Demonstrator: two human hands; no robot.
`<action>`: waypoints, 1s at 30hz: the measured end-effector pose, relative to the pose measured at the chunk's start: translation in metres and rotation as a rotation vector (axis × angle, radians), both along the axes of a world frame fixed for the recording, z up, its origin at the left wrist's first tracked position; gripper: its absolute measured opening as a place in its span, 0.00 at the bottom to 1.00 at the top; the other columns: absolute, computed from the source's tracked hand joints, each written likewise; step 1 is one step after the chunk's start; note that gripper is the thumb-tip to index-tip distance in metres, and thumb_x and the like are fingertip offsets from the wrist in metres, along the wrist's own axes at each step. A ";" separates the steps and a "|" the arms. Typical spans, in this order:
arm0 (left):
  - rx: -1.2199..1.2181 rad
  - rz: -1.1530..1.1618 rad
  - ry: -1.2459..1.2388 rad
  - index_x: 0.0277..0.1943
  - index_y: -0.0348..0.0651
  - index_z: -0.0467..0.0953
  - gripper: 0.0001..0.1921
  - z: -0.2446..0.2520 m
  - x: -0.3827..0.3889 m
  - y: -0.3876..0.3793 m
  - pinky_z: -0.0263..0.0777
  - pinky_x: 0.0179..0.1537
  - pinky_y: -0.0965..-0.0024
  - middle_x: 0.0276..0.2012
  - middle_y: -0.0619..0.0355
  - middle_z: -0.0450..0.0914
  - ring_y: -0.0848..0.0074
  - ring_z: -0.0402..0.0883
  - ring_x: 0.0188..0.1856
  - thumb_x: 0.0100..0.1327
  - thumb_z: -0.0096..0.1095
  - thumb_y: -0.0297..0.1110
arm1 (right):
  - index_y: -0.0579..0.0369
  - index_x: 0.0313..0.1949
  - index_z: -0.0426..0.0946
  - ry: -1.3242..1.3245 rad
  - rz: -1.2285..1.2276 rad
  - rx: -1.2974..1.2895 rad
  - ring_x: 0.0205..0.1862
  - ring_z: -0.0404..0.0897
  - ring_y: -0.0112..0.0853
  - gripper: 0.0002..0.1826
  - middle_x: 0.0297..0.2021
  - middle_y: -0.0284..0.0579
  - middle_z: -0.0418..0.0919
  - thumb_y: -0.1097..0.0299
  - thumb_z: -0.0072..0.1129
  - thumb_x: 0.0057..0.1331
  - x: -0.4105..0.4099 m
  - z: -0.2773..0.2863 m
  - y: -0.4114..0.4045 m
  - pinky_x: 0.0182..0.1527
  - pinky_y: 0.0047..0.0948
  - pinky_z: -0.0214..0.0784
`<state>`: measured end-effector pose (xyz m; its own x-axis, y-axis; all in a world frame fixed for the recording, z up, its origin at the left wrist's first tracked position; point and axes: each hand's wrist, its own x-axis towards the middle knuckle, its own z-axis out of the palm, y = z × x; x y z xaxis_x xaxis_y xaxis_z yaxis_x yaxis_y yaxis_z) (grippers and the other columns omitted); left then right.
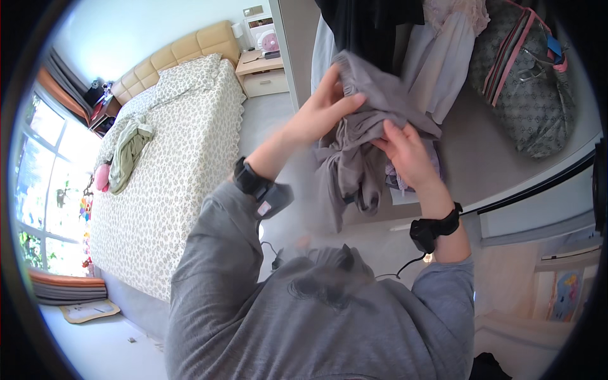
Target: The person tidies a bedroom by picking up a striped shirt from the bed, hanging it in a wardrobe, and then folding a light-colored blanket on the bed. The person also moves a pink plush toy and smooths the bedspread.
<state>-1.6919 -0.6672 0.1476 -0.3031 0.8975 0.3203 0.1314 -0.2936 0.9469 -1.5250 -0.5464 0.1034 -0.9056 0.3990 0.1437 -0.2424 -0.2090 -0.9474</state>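
Observation:
Between my two hands hangs a grey-mauve garment (365,128), bunched, with a gathered band along its upper left edge. My left hand (327,107) pinches it near that band, thumb lying over the cloth. On the lower right side, my right hand (406,149) holds a fold between thumb and fingers. Loose folds drop below both hands. Behind my right hand, a purple patterned folded cloth (393,178) is partly hidden. Each of my wrists wears a black strapped device.
An open wardrobe holds hanging black clothes (373,28), a pale garment (439,66) and a grey patterned bag (532,109) with pink trim. Left stands a bed (190,137) in floral covers with a green garment (130,152) on it. Beyond is a nightstand (263,76).

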 end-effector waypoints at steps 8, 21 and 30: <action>-0.192 -0.014 0.355 0.70 0.40 0.53 0.39 -0.092 0.004 -0.039 0.65 0.60 0.63 0.57 0.48 0.71 0.66 0.70 0.59 0.61 0.66 0.41 | 0.64 0.52 0.71 0.334 -0.033 -0.117 0.54 0.76 0.34 0.20 0.51 0.47 0.76 0.58 0.44 0.75 -0.009 0.029 0.007 0.60 0.39 0.67; -0.336 0.007 -0.495 0.60 0.35 0.69 0.22 -0.076 0.008 0.014 0.66 0.59 0.69 0.54 0.56 0.77 0.73 0.76 0.54 0.73 0.47 0.44 | 0.62 0.53 0.73 -0.218 -0.390 0.585 0.46 0.76 0.23 0.14 0.46 0.40 0.79 0.70 0.51 0.70 0.018 -0.001 0.032 0.49 0.22 0.67; -0.146 -0.329 -0.616 0.65 0.36 0.62 0.30 -0.048 0.027 0.025 0.55 0.68 0.65 0.63 0.54 0.67 0.68 0.65 0.65 0.72 0.45 0.54 | 0.64 0.51 0.71 -0.201 -0.361 0.621 0.47 0.77 0.28 0.16 0.43 0.45 0.79 0.72 0.56 0.64 0.009 -0.078 -0.006 0.53 0.26 0.66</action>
<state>-1.6650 -0.6425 0.0993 -0.0968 0.9942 0.0478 -0.5140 -0.0911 0.8530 -1.5157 -0.5525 0.0250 -0.7664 0.5757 0.2849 -0.0041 0.4390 -0.8985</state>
